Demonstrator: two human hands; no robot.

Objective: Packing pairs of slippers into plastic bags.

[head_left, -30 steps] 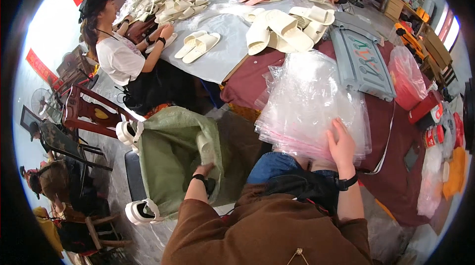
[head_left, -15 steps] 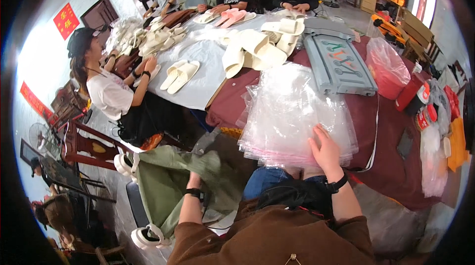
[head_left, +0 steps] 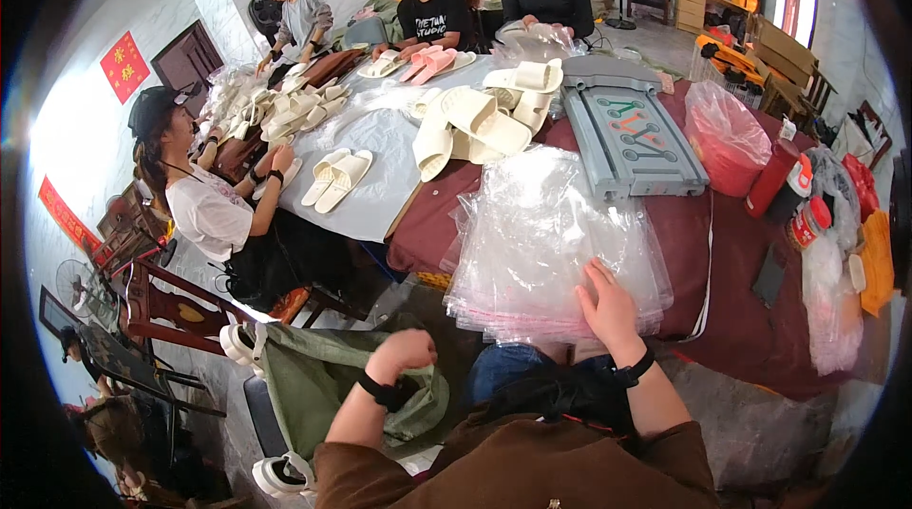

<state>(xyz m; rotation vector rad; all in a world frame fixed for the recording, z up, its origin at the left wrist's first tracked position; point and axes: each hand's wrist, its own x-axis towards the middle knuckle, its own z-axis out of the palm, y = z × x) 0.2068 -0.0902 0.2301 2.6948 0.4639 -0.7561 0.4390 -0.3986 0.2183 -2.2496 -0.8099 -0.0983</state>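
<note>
My right hand (head_left: 610, 310) lies open on a stack of clear plastic bags (head_left: 541, 234) with pink lower edges, thumb and fingers apart. At the left, my left hand (head_left: 404, 354) hovers over the mouth of an olive-green cloth sack (head_left: 313, 376). Its fingers are curled, and whatever they may hold is hidden. The sack sags between two white rounded pieces (head_left: 275, 476) at its near and far ends. Beyond the plastic bags, cream slippers (head_left: 475, 124) lie heaped on the table. A cream pair (head_left: 337, 177) sits by itself to the left.
A grey folded plastic stool (head_left: 632, 134) lies right of the slippers on the maroon cloth (head_left: 731, 291). Behind it are a bag of red material (head_left: 727, 139), a red cylinder (head_left: 771, 177) and a phone (head_left: 768, 276). Co-workers stand or sit around the far and left sides. A wooden chair (head_left: 185, 305) is at left.
My left hand has come up out of the green sack, and the sack's mouth has sunk. My right hand stays on the plastic bags. The view has tilted up slightly.
</note>
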